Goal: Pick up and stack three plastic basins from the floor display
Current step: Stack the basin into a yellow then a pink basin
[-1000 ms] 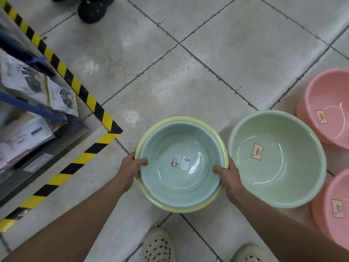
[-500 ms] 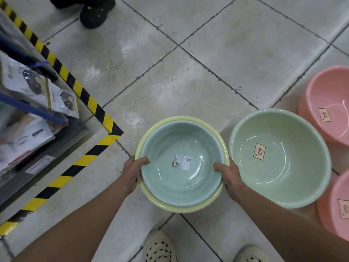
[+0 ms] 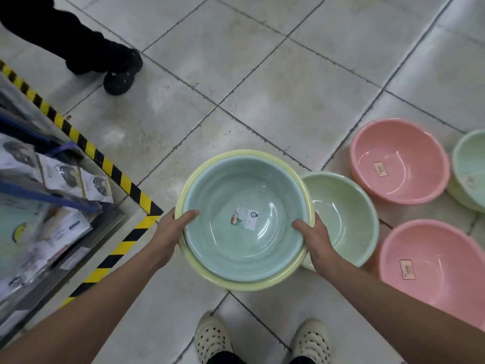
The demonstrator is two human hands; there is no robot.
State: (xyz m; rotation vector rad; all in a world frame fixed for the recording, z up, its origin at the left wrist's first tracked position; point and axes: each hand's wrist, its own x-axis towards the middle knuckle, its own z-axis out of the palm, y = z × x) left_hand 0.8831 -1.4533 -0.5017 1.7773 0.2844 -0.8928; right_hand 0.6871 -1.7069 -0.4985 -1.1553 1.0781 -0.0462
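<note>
A pale blue round plastic basin [image 3: 245, 222] sits nested inside a pale yellow round plastic basin [image 3: 210, 278], so only the yellow rim and a strip of its outer wall show around it. Both open straight up toward the camera, rims roughly level, held above the grey tiled floor [image 3: 288, 74]. The left hand [image 3: 170, 229] takes the left rim, thumb lying over the edge into the blue bowl, grip clamped on the nested pair; its fingers are hidden beneath. The right hand [image 3: 313, 239] clamps the right rim the same way, thumb on top, fingers out of sight under the wall. A small label on the blue basin's bottom is too blurred to read.

Just right of the pair, a pale green round plastic basin [image 3: 346, 214] stands on the floor, its left side covered by the held basins and the right hand. Beyond it lie two pink plastic basins [image 3: 399, 161], the nearer one cut off by the frame's right edge, and another greenish basin [image 3: 469, 169] also cut off. At left, a shelf of packaged goods [image 3: 52, 195] is blurred, edged by yellow-and-black hazard tape [image 3: 115, 174]. A black shoe [image 3: 119, 80] stands at top left.
</note>
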